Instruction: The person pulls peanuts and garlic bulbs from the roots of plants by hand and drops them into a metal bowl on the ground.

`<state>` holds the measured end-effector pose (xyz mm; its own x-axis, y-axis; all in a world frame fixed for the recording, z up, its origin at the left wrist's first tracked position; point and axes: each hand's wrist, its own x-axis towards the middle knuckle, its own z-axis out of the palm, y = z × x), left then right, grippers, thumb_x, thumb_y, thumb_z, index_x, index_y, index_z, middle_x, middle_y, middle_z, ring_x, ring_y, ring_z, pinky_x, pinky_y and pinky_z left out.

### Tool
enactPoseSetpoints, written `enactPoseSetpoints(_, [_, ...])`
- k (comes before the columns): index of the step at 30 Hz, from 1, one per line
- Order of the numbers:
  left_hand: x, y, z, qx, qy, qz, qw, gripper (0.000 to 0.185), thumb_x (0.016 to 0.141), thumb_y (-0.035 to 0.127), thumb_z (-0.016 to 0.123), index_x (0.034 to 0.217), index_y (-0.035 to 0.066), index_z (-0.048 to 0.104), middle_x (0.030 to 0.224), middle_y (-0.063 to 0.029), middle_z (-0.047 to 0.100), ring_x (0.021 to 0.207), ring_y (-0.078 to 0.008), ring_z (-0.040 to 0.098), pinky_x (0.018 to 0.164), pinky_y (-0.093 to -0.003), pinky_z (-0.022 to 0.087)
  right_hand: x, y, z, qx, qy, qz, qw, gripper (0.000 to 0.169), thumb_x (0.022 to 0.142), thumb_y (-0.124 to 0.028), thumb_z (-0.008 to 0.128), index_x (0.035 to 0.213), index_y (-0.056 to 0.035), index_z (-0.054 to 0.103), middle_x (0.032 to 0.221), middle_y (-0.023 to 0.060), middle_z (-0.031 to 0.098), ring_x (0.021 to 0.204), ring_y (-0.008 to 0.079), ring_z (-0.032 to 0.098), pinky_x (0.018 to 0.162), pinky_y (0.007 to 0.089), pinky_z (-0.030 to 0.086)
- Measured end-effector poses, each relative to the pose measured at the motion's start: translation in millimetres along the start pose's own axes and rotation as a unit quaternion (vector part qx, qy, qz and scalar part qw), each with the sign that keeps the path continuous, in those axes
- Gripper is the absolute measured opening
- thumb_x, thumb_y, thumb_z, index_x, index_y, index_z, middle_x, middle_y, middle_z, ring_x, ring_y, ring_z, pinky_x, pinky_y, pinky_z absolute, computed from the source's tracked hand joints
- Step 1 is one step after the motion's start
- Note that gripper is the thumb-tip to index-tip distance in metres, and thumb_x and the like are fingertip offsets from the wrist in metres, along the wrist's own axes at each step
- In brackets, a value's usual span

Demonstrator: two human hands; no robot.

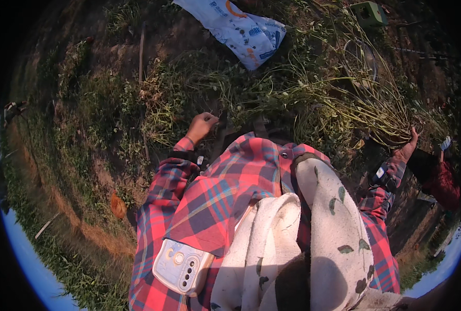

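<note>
At the right, my right hand grips a large bunch of long green-yellow plant stems by the end where they come together. The stems fan out up and left, with leaves toward their far ends. My left hand is near the middle, its fingers curled inward, over the ground beside a heap of cut or pulled plants. Whether anything small is between its fingertips is not visible. More leafy stems lie in front of me, between the hands.
A white printed sack lies ahead. A green plastic stool or crate stands at upper right, near a round metal rim. A long wooden stick lies left. A brown chicken is at left; another person in red is at right.
</note>
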<state>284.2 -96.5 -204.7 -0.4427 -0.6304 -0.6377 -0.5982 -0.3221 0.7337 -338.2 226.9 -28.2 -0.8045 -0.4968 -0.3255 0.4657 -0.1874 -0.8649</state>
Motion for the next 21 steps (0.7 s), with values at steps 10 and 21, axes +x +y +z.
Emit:
enactPoseSetpoints(10, [23, -73, 11, 0.068, -0.003, -0.090, 0.994, 0.030, 0.081, 0.030, 0.066, 0.091, 0.002, 0.069, 0.075, -0.0065, 0.067, 0.070, -0.0156, 0.063, 0.067, -0.0304, 0.049, -63, -106, 13, -0.085, -0.087, 0.123, 0.985, 0.052, 0.094, -0.043, 0.046, 0.130, -0.0054, 0.049, 0.133, 0.0160, 0.050, 0.114, 0.0363, 0.053, 0.096, 0.0529, 0.047])
enactPoseSetpoints(21, [139, -120, 126, 0.090, 0.019, -0.213, 0.973, 0.064, 0.077, 0.040, 0.065, 0.120, -0.005, 0.050, 0.112, -0.0295, 0.061, 0.095, -0.0365, 0.064, 0.084, -0.0420, 0.050, -99, -145, -7, -0.305, 0.156, 0.209, 0.916, 0.060, 0.092, -0.050, 0.048, 0.132, -0.0057, 0.047, 0.132, 0.0157, 0.049, 0.112, 0.0341, 0.052, 0.093, 0.0481, 0.047])
